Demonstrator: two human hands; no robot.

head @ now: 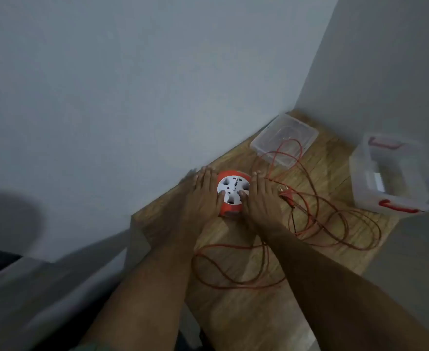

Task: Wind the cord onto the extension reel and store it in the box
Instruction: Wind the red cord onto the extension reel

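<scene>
Two hands meet on the extension reel (231, 195), one at each side. The left hand (205, 193) lies against the left flank of the reel, its fingers curled around the orange wall and its thumb resting on the white socket face. The right hand (260, 198) does the same on the right flank, thumb on the white face, fingers bent around the side. So each grip is closed on the reel, and the reel sits exactly between the two grips, standing on the wooden bench (233, 312) with its socket face turned up.

No brand or writing can be read on the reel; the white face shows only socket holes and some small dark marks, too blurred to tell.

The orange cord (317, 198) is not wound. It lies in loose loops on the bench, to the right of the right grip and also nearer to the person than both grips. The plug (283, 190) lies just beside the right hand, on its right. Some loops reach over the clear lid (284, 140), which lies flat beyond the right grip, close to the wall (132, 97). The clear box (395, 178) with red handles stands open well apart to the right of the right grip, near the bench edge. No label on the box can be read.
</scene>
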